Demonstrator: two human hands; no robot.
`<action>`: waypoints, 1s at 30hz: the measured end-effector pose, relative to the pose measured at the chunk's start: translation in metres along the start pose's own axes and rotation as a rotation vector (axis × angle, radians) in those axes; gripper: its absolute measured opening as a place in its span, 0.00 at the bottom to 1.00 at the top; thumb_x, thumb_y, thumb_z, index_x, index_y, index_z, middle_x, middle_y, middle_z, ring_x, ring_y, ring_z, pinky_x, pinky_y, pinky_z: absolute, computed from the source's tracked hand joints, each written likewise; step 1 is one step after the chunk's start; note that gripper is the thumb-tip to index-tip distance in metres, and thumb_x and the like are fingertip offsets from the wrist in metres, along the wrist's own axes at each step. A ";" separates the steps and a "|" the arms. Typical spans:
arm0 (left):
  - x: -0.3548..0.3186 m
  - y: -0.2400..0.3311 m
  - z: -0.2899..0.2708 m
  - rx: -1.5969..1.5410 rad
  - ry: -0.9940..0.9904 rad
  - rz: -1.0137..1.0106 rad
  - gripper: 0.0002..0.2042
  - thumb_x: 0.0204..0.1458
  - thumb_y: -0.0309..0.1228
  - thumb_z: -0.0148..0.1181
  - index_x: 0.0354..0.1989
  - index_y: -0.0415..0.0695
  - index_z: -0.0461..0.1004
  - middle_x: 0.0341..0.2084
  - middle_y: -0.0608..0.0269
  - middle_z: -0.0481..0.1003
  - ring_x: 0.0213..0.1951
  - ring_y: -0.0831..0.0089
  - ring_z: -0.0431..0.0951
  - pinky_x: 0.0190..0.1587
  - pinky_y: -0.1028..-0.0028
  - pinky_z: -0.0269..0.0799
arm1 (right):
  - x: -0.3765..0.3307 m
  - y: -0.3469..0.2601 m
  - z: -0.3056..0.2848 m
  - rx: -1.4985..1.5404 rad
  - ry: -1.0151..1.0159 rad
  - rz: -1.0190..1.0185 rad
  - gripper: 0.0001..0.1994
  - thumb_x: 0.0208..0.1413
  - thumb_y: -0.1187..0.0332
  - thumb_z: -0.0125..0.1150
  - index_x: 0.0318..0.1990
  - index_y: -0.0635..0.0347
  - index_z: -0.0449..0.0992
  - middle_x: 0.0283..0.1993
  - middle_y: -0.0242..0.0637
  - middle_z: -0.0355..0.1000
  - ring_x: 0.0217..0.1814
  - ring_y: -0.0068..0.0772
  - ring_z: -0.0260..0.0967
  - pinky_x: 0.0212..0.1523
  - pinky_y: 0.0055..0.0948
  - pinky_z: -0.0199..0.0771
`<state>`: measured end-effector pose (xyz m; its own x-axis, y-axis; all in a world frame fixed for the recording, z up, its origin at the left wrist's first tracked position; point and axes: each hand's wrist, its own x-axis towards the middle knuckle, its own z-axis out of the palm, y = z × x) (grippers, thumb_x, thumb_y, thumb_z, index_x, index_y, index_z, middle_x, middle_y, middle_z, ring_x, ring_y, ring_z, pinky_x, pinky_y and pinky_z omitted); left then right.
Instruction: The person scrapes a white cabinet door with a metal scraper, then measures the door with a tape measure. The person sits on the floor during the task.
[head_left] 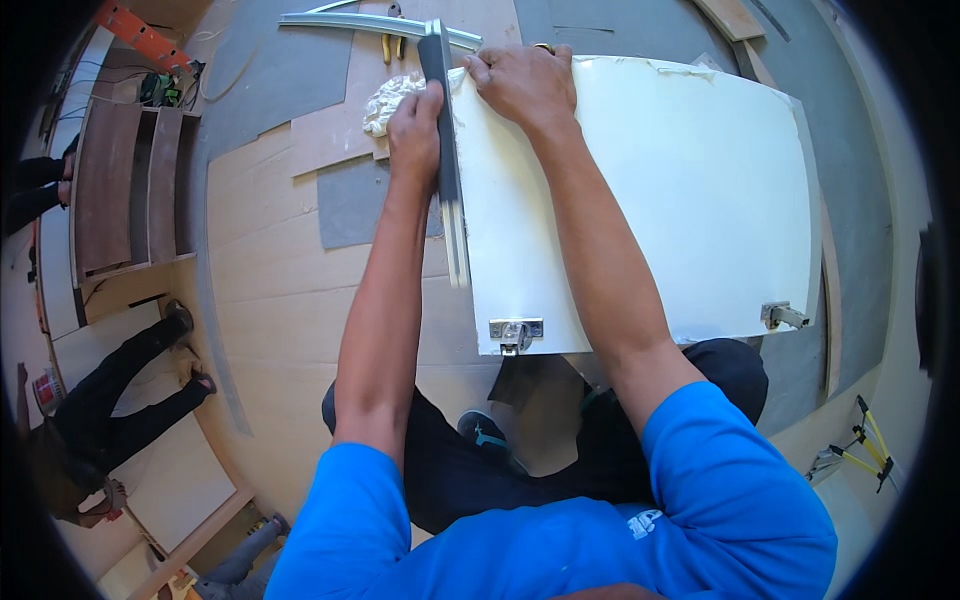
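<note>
A white cabinet door lies across my lap, with a metal hinge at its near left corner and another hinge at the near right. My left hand is closed round a long dark-grey and silver metal strip, which runs along the door's left edge. The strip's exact kind is unclear. At the far edge near the left corner, my right hand grips the door, its fingertips hidden over the rim. The door's edges look rough and chipped in places.
Beyond my left hand lie crumpled white material, yellow-handled pliers and silver metal rails. A wooden cabinet carcass and an orange ladder stand at left. Other people are at the left edge. A yellow-black stand is at right.
</note>
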<state>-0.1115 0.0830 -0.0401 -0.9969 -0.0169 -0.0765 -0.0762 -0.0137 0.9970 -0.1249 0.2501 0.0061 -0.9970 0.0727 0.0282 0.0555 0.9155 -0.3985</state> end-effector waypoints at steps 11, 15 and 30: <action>0.051 0.028 0.004 0.292 0.017 0.124 0.21 0.63 0.45 0.58 0.38 0.33 0.79 0.29 0.58 0.78 0.31 0.70 0.73 0.39 0.66 0.70 | -0.001 -0.002 0.001 0.024 0.037 -0.030 0.23 0.69 0.48 0.45 0.39 0.47 0.87 0.39 0.34 0.84 0.48 0.36 0.79 0.60 0.49 0.56; -0.034 -0.001 0.001 0.275 -0.038 0.023 0.20 0.67 0.41 0.55 0.47 0.33 0.79 0.40 0.57 0.80 0.40 0.70 0.77 0.46 0.64 0.72 | 0.002 0.014 0.003 0.012 0.061 0.019 0.23 0.69 0.48 0.46 0.38 0.47 0.87 0.39 0.33 0.84 0.47 0.36 0.79 0.58 0.49 0.56; 0.023 0.032 0.020 0.493 0.040 0.109 0.21 0.63 0.42 0.59 0.37 0.30 0.81 0.29 0.54 0.80 0.35 0.73 0.76 0.41 0.68 0.71 | 0.004 0.013 0.003 0.057 0.106 -0.012 0.22 0.67 0.46 0.48 0.38 0.46 0.87 0.38 0.36 0.83 0.45 0.38 0.80 0.58 0.49 0.57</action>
<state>-0.1373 0.1020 -0.0096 -0.9988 -0.0303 0.0378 0.0194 0.4640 0.8856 -0.1279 0.2612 -0.0016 -0.9860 0.1062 0.1289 0.0374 0.8927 -0.4491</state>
